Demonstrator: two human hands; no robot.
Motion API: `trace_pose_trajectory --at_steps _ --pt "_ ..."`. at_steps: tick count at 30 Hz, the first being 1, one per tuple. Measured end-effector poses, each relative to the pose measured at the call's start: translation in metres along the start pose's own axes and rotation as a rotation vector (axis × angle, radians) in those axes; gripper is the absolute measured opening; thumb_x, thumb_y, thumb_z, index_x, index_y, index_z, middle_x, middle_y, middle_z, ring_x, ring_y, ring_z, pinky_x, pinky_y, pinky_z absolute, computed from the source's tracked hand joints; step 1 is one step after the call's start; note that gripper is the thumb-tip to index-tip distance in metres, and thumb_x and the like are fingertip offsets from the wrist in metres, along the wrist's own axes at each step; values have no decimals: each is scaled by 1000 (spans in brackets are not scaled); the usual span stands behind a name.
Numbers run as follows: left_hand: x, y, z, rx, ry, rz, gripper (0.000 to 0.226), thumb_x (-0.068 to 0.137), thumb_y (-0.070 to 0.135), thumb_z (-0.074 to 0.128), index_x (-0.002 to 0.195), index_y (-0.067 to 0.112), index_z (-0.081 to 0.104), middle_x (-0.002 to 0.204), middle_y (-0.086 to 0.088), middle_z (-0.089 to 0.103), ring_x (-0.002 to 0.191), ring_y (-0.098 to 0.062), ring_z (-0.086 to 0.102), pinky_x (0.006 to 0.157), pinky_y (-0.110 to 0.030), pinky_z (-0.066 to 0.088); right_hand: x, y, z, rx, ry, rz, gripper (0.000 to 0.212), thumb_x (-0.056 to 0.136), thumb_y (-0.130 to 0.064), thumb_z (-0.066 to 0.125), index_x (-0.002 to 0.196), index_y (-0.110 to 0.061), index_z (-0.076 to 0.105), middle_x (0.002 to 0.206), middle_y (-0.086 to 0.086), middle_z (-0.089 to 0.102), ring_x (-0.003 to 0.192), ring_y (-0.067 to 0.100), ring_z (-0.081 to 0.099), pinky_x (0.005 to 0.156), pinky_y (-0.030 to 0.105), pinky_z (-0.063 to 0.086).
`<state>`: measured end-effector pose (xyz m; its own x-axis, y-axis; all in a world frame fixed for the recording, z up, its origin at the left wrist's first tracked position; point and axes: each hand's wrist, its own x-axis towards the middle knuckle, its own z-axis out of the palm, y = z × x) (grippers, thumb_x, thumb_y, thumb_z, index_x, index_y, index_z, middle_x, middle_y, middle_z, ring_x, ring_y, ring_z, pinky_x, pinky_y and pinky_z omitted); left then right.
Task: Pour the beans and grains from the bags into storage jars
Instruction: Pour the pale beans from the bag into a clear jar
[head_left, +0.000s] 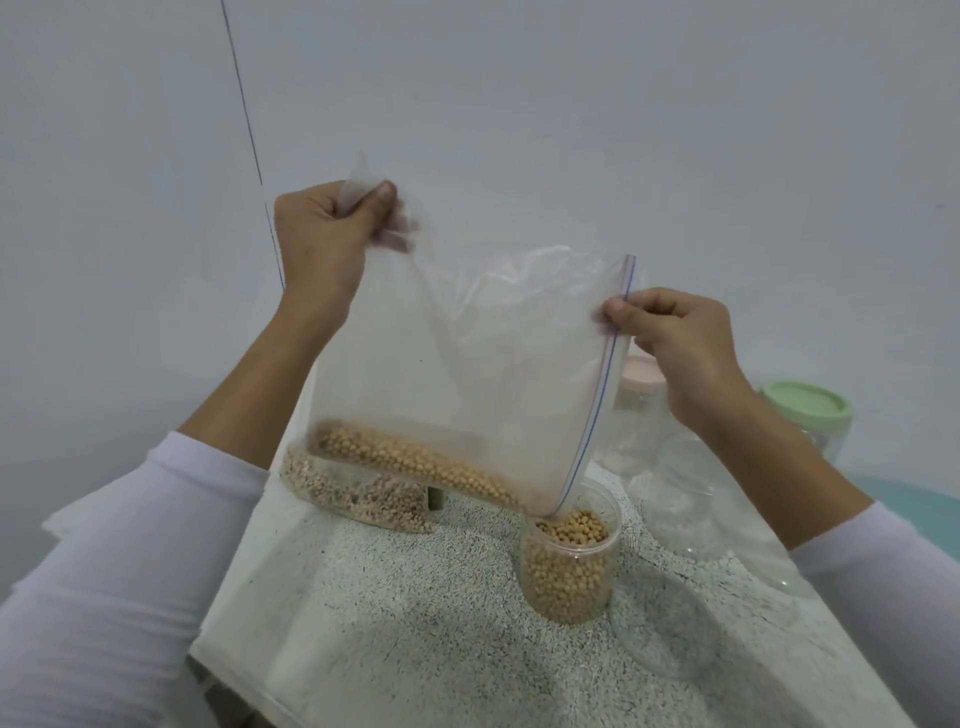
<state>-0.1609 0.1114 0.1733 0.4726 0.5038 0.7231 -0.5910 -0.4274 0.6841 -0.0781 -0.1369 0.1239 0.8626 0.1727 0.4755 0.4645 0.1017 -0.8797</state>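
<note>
The open clear jar of soybeans stands on the speckled desk. The zip-lock bag is tilted, its corner mouth over the jar. Right hand fingers pinch the zip edge; left hand fingers grip the raised bottom corner. Lidded jars stand behind. No writing is legible.

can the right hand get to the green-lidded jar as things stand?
Probably not yet. The right hand is pinching the zip edge of the bag mid-pour into the open jar. The green-lidded jar stands just beyond that wrist, nothing between, so freeing the hand should suffice.
</note>
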Motion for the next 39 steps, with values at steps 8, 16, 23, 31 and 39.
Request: trace_pose_trajectory --at_steps 8,16,23,31,39 --pt "0 -3 2 -23 35 -19 20 90 11 64 70 8 67 60 5 69 57 -18 68 63 -34 56 1 1 0 18 67 -12 16 84 -10 68 70 -17 69 62 -12 69 64 -3 61 62 2 41" --pt "-1 -6 5 -34 34 -28 20 89 12 65 70 10 68 61 4 70 60 -19 69 64 -36 57 3 2 -2 1 70 -28 14 84 -9 67 72 -15 69 61 -13 69 61 -4 60 61 2 40" --pt "0 -7 9 -34 36 -51 20 89 13 65 69 10 68 61 5 70 60 -19 70 65 -35 57 4 3 -2 -4 76 -16 15 85 -10 67 71 -17 69 63 -12 70 63 -2 61 65 4 41" --pt "4 -9 8 -8 26 -49 21 89 13 66 68 10 68 60 4 70 60 -19 70 65 -37 57 6 4 -3 6 53 5 15 85 -11 67 71 -17 69 64 -11 70 66 -1 62 65 4 42" --pt "5 -8 11 23 -2 -25 20 89 12 65 69 12 69 61 5 70 60 -18 70 66 -34 57 8 11 0 34 67 18 11 85 -9 67 76 -13 69 62 -13 69 64 -6 61 63 1 42"
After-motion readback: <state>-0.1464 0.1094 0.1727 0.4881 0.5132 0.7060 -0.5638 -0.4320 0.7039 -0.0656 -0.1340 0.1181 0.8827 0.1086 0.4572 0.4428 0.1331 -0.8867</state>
